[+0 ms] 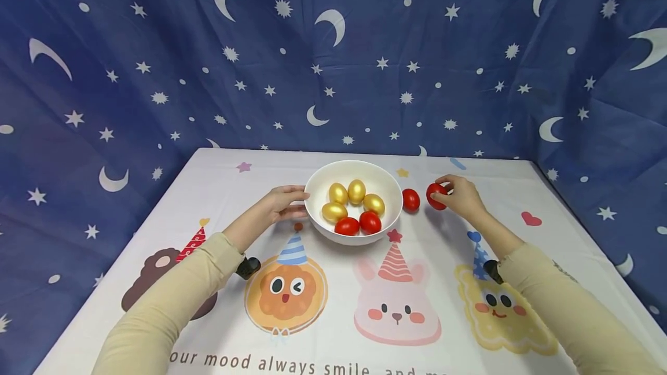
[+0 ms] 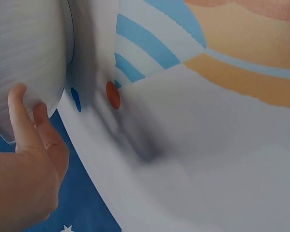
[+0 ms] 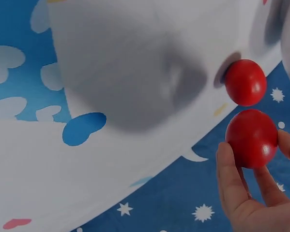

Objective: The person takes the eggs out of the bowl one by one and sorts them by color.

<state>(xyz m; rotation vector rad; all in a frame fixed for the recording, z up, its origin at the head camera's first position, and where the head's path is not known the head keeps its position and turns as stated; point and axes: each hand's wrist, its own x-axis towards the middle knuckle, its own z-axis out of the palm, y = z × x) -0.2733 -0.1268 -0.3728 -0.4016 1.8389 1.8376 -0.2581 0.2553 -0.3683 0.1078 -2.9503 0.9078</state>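
A white bowl (image 1: 323, 230) in the head view holds several gold eggs (image 1: 356, 191) and two red eggs (image 1: 370, 223). At its left side, my left hand (image 1: 283, 201) grips the bowl near the rim; in the left wrist view, the fingers (image 2: 21, 113) lie against the outer wall. On the right, my right hand (image 1: 461, 194) pinches another red egg (image 3: 251, 138) between thumb and fingers, apart from the bowl. Between that hand and the bowl, one more red egg (image 1: 411, 200) lies on the table, close to the bowl's right side.
A white cloth with cartoon prints covers the table (image 1: 339, 294). Behind it hangs a blue curtain (image 1: 375, 109) with moons and stars. Each wrist bears a small black device, such as the left one (image 1: 248, 268).
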